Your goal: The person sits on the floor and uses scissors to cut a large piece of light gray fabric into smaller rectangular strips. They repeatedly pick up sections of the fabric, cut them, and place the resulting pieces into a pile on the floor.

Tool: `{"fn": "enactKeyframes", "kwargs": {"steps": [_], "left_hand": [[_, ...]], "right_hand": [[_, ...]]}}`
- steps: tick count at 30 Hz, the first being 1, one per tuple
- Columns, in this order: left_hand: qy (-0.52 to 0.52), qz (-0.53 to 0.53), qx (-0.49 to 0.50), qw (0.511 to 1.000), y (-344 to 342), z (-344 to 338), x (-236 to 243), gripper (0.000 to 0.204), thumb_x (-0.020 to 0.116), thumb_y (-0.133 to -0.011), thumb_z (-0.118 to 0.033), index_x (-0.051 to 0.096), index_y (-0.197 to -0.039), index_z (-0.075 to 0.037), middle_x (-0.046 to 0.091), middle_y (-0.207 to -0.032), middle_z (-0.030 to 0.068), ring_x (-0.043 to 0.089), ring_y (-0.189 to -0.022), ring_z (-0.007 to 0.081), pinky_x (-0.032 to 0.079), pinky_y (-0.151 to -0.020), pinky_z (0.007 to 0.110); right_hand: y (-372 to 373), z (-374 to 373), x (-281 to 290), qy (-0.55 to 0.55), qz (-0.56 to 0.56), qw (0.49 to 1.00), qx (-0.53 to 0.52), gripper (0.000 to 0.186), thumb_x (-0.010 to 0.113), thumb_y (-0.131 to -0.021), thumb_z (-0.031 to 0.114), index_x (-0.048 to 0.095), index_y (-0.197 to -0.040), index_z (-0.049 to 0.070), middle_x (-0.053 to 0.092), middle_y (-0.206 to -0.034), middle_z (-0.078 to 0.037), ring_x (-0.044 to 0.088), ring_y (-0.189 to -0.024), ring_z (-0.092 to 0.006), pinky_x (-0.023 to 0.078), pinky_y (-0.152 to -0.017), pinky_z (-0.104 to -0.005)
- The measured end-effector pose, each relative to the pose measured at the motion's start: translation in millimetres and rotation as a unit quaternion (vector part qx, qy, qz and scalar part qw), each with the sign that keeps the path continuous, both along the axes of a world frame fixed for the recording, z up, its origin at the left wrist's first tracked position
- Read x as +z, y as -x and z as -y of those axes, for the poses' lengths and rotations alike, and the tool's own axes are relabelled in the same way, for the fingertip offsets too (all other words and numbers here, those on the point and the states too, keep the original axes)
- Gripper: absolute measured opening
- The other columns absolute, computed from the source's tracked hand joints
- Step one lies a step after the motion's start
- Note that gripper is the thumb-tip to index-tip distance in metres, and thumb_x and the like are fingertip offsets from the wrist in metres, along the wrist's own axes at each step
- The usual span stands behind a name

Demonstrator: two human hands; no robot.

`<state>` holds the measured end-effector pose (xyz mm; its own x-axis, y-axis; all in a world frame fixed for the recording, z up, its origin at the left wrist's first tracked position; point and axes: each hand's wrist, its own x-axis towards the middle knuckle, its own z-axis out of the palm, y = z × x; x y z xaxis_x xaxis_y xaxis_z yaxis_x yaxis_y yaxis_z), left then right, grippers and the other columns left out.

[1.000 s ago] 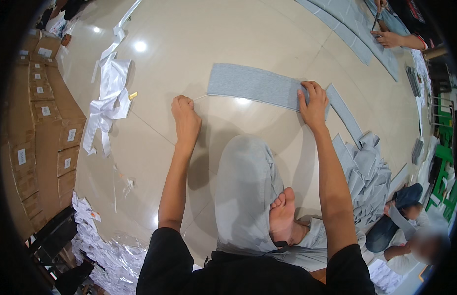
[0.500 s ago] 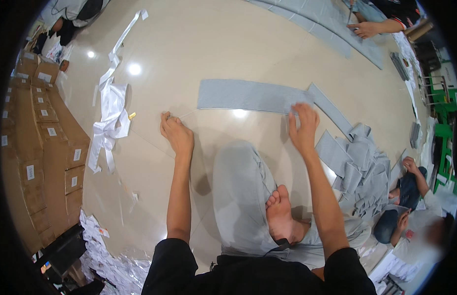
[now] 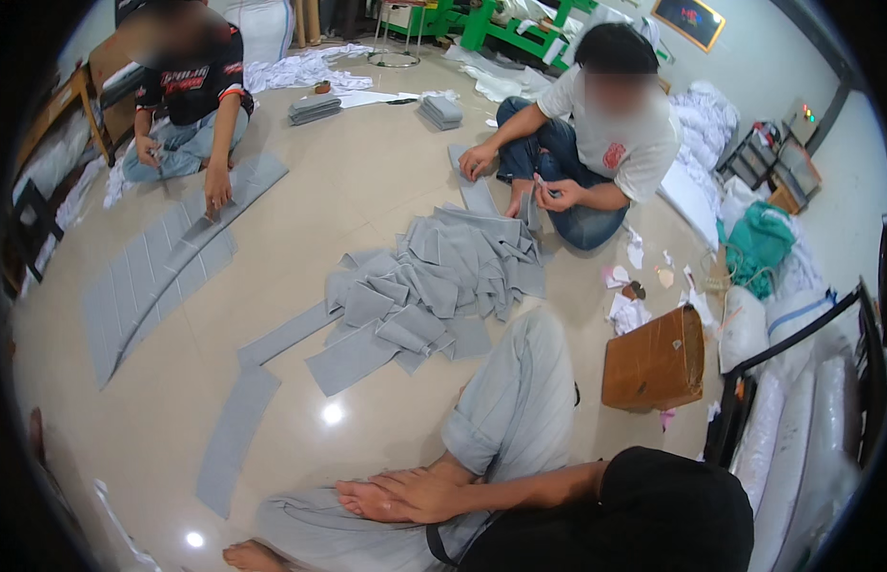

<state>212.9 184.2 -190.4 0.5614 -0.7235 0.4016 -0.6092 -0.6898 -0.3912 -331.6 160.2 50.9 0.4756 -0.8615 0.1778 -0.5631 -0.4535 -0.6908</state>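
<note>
hand point(image 3: 426, 495) on bare foot point(image 3: 363, 502)

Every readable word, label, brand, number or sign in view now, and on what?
Black T-shirt, upper left: chest lettering; wording not copied here.
White T-shirt, upper right: red chest print, too small to read.
Framed dark panel, top right: coloured marks, too small to read.
Brown box: small dark mark, too small to tell.
Grey strip pile: no text visible.

Beige floor point(image 3: 295, 238): heaped grey strips point(image 3: 429, 276), brown box point(image 3: 643, 367), white scraps point(image 3: 628, 314).
</note>
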Motion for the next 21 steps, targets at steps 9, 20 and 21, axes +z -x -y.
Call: {"fn": "enactKeyframes", "kwargs": {"steps": [9, 20, 21], "left_hand": [[-0.198, 0.011, -0.055, 0.979, 10, 13, 35, 0.032, 0.064, -0.089, -0.039, 0.076, -0.102, -0.013, 0.07, -0.105, 0.0147, 0.066, -0.096, 0.0322, 0.051, -0.073, 0.049], [-0.215, 0.039, -0.008, 0.976, 31, 19, 63, 0.016, 0.066, -0.086, -0.034, 0.077, -0.086, -0.022, 0.069, -0.091, 0.0016, 0.066, -0.086, 0.0206, 0.048, -0.064, 0.04], [-0.245, 0.002, 0.001, 0.97, 37, 20, 64, 0.015, 0.067, -0.086, -0.033, 0.077, -0.087, -0.022, 0.07, -0.093, 0.0019, 0.066, -0.087, 0.0208, 0.049, -0.066, 0.04]], "right_hand": [[-3, 6, 14, -0.128, -0.032, 0.99, 0.05, 0.057, 0.043, -0.106, 0.042, 0.048, -0.141, -0.004, 0.062, -0.124, -0.022, 0.064, -0.108, -0.0368, 0.051, -0.087, -0.0483], [2, 9, 9, -0.155, 0.015, 0.986, 0.055, 0.057, 0.045, -0.105, 0.042, 0.05, -0.14, -0.003, 0.063, -0.124, -0.022, 0.065, -0.108, -0.037, 0.052, -0.089, -0.046], [6, 9, 14, -0.166, 0.008, 0.985, 0.051, 0.057, 0.046, -0.105, 0.042, 0.05, -0.14, -0.003, 0.063, -0.123, -0.023, 0.065, -0.108, -0.037, 0.052, -0.089, -0.0458]]}}
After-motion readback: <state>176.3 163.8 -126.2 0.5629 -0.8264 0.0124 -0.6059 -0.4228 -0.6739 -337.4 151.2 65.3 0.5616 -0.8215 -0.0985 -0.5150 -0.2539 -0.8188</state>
